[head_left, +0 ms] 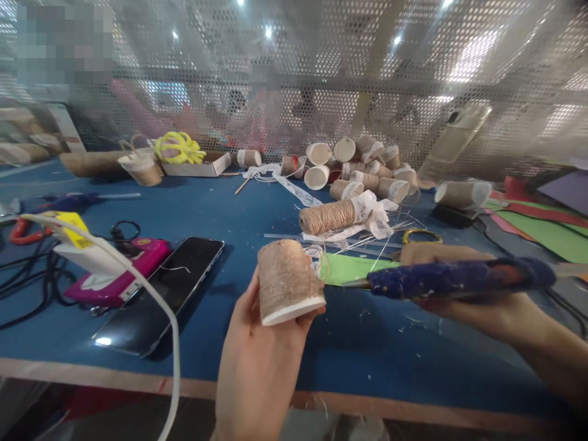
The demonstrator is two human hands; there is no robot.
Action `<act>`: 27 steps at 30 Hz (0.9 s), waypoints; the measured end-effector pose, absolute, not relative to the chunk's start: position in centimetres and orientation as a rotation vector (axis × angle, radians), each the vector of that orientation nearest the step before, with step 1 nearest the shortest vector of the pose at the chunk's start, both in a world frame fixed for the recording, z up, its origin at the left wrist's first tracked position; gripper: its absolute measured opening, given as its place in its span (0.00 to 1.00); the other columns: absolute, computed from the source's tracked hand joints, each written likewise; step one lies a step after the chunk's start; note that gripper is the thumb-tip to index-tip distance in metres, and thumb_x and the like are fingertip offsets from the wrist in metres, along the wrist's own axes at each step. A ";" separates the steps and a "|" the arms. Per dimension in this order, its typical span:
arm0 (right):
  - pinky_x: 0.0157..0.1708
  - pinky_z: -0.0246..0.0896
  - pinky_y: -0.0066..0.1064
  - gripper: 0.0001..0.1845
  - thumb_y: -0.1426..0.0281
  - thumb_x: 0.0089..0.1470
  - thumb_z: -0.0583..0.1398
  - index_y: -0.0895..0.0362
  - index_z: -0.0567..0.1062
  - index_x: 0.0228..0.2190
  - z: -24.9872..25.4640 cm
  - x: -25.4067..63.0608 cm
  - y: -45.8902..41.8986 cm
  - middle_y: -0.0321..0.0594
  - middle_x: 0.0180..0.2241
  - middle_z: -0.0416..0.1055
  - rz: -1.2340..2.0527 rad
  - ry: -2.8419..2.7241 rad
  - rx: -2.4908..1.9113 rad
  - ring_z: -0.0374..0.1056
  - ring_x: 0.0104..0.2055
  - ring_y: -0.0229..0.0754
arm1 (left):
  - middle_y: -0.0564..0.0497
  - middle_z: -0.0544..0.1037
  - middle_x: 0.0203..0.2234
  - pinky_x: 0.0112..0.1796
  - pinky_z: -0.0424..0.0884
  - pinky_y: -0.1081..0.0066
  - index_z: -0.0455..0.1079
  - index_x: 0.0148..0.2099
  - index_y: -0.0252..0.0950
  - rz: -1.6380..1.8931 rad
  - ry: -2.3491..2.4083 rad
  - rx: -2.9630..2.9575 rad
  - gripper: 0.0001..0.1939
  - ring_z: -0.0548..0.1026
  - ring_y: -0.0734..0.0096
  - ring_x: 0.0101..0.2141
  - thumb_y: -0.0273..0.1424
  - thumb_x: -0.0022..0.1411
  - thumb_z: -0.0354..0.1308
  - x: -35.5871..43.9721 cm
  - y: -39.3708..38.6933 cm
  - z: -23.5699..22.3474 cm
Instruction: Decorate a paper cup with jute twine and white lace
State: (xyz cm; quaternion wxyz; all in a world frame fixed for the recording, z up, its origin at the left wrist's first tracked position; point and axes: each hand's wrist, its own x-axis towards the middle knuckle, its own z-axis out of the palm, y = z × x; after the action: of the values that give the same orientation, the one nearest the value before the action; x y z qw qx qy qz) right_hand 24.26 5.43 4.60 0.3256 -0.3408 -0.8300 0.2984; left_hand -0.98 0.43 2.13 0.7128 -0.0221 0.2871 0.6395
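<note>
My left hand point(266, 361) is wrapped round a twine-covered cup point(287, 272), held tilted above the table with its white rim facing down. From the right, my right hand point(482, 312) grips a dark blue glue gun point(459, 278). The gun's metal nozzle points left at the cup's side, a short gap away from it. A roll of twine point(327, 216) lies on its side behind the cup, with white lace point(374, 211) at its end. Green paper point(356, 268) lies under the nozzle.
Several twine-wrapped cups point(362, 177) are heaped at the back. A phone point(169, 294) and a magenta power strip point(119, 269) with cables lie left. Coloured sheets point(551, 226) and yellow-handled scissors point(422, 234) are right. A perforated metal panel point(294, 73) stands behind.
</note>
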 end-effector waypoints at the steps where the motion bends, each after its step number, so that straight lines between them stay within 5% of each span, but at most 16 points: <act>1: 0.26 0.60 0.33 0.10 0.66 0.61 0.63 0.54 0.71 0.28 4.6 24.1 5.3 0.37 0.27 0.69 0.810 -2.209 -0.841 0.64 0.27 0.40 | 0.43 0.82 0.50 0.37 0.81 0.62 0.68 0.65 0.41 1.416 0.624 -0.015 0.23 0.83 0.57 0.41 0.37 0.72 0.48 -1.0 0.4 2.1; 6: 0.23 0.49 0.32 0.18 0.59 0.59 0.61 0.54 0.62 0.25 4.1 23.4 5.2 0.32 0.24 0.61 0.862 -2.235 -0.778 0.55 0.25 0.37 | 0.40 0.82 0.49 0.36 0.81 0.63 0.69 0.64 0.36 1.366 0.611 0.052 0.24 0.83 0.56 0.41 0.38 0.70 0.51 -0.9 0.1 2.0; 12: 0.24 0.46 0.32 0.18 0.61 0.59 0.61 0.54 0.60 0.24 4.2 23.2 5.2 0.32 0.24 0.60 0.843 -2.286 -0.828 0.54 0.25 0.37 | 0.47 0.83 0.50 0.39 0.81 0.65 0.70 0.63 0.46 1.352 0.597 0.073 0.21 0.82 0.58 0.46 0.37 0.73 0.49 -0.7 0.0 2.3; 16: 0.24 0.47 0.32 0.21 0.56 0.60 0.60 0.54 0.60 0.23 4.6 23.0 5.2 0.32 0.23 0.61 0.883 -2.287 -0.804 0.54 0.24 0.37 | 0.49 0.83 0.51 0.47 0.80 0.64 0.70 0.63 0.51 1.350 0.562 0.138 0.20 0.78 0.56 0.55 0.39 0.71 0.53 -0.9 -0.2 2.5; 27: 0.21 0.45 0.29 0.24 0.55 0.61 0.59 0.55 0.58 0.22 4.7 22.7 5.0 0.30 0.22 0.59 0.841 -2.259 -0.801 0.50 0.23 0.34 | 0.52 0.79 0.58 0.62 0.69 0.60 0.59 0.71 0.51 1.326 0.473 0.284 0.25 0.69 0.61 0.64 0.37 0.75 0.45 -1.1 -0.2 1.5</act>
State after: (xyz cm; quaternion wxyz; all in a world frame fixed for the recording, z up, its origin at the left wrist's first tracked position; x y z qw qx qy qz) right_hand 22.66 4.99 4.70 0.2964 -0.3011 -0.8494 0.3163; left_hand -1.15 -0.19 1.52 0.7531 0.1303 0.2166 0.6074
